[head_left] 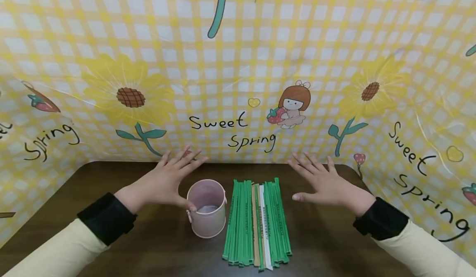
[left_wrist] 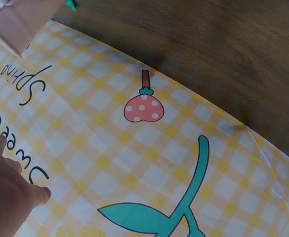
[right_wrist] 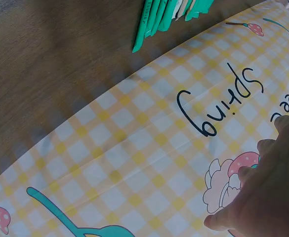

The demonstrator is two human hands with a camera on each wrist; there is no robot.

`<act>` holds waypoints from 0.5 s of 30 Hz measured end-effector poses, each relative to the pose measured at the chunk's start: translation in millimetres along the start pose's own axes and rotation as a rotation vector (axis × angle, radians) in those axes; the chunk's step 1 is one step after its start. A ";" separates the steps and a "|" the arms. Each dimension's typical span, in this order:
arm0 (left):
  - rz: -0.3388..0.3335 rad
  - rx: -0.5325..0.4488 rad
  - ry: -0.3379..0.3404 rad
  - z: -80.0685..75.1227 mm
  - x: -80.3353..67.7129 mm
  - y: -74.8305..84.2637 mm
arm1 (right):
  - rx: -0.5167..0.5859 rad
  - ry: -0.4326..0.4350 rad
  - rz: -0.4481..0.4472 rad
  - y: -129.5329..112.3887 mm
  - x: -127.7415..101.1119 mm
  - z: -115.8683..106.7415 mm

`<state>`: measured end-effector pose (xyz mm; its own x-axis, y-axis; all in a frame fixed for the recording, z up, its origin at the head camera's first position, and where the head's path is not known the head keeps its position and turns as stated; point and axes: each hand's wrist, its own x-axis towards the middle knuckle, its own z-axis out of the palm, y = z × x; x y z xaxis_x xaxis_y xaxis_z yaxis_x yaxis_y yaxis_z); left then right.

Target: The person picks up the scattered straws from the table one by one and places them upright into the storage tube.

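- Both hands hover, palms down and fingers spread, above the dark table (head_left: 327, 244), near its far edge where the checked backdrop (head_left: 238, 62) rises.
- The left hand (head_left: 169, 182) is wide open and grips nothing; its thumb tip lies at the near rim of the pink cup (head_left: 207, 209), though actual contact cannot be judged from the head view.
- The right hand (head_left: 323, 184) is likewise splayed and empty, held just right of the row of sticks (head_left: 256, 221) and apart from it.
- The cup stands upright about the middle of the table, just left of the sticks; only something pale shows at its bottom, and no stick stands in it.
- The sticks, mostly green with one tan and one white, lie flat side by side, running from the far edge toward the near edge.
- Judged from this layout, no stick has been lifted or placed: the work appears to be at its very start, with every stick left to handle.
- The wrist views show only fingertips over the backdrop.
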<state>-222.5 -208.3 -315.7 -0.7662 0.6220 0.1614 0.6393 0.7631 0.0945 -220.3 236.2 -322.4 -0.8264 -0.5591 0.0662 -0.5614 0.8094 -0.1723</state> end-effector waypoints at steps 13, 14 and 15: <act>-0.001 -0.105 0.030 12.5 0.8 -3.0 | 0.069 -0.001 0.034 -3.9 6.9 2.9; -0.001 -0.136 0.036 15.5 0.5 -3.8 | 0.086 -0.002 0.051 -4.0 7.5 4.5; 0.000 -0.175 0.042 19.0 0.4 -4.8 | 0.102 -0.002 0.068 -3.9 8.6 6.3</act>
<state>-227.2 -208.4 -334.8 -0.7654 0.6109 0.2023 0.6434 0.7189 0.2632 -224.9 227.1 -327.4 -0.8624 -0.5038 0.0493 -0.4966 0.8232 -0.2752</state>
